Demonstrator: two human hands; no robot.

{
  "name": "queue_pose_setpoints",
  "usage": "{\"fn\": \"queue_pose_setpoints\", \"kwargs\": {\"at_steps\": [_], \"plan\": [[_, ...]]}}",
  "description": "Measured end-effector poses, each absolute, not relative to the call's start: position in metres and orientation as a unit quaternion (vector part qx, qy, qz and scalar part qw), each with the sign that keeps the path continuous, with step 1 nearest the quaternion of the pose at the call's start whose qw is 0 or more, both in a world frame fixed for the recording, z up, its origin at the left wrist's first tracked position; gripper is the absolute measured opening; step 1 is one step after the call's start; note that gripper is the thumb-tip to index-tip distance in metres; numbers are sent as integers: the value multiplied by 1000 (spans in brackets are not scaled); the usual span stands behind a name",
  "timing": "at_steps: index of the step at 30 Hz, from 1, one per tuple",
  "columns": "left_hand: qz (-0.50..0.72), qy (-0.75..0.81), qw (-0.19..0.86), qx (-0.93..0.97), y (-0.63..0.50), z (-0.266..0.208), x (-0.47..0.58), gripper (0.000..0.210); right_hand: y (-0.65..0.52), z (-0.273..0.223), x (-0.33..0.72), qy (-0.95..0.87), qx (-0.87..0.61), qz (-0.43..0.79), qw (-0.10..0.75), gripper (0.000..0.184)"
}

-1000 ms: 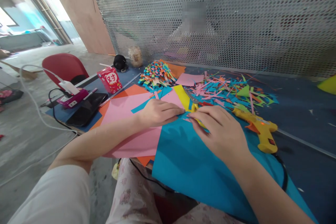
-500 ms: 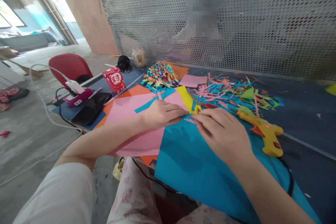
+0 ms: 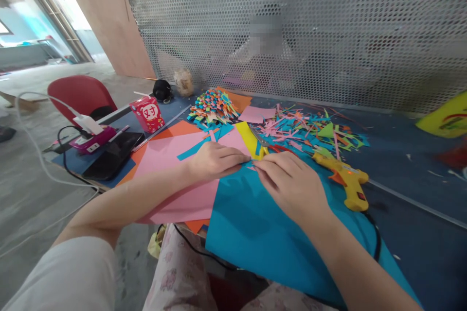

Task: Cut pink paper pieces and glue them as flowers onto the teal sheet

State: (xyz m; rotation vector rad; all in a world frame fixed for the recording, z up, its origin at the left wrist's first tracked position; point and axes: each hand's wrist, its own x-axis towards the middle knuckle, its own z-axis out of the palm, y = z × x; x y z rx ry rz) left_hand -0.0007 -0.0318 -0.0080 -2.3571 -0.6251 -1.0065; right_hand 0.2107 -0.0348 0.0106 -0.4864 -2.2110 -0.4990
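The blue sheet (image 3: 266, 238) is matt paper — the glue gun (image 3: 350, 178), smooth plastic.

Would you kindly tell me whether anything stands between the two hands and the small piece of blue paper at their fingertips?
Nothing visible does: the left hand and the right hand are both right at the blue paper. The scissors lie just beyond, not between. The exact grip is too small to tell.

chinese character 对, red on a white patch (image 3: 149, 112), front of a red carton (image 3: 147, 117)
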Motion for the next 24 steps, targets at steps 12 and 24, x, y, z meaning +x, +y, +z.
{"fn": "queue_pose_setpoints", "kwargs": {"at_steps": [12,24], "plan": [[-353,-229,250,-872,-32,-7,-3,16,-34,9,211,-872,-200,-205,396,14],[-374,-454,-283,-757,-35,-3,13,29,-28,4,214,-823,-325,-33,464,10]]}}
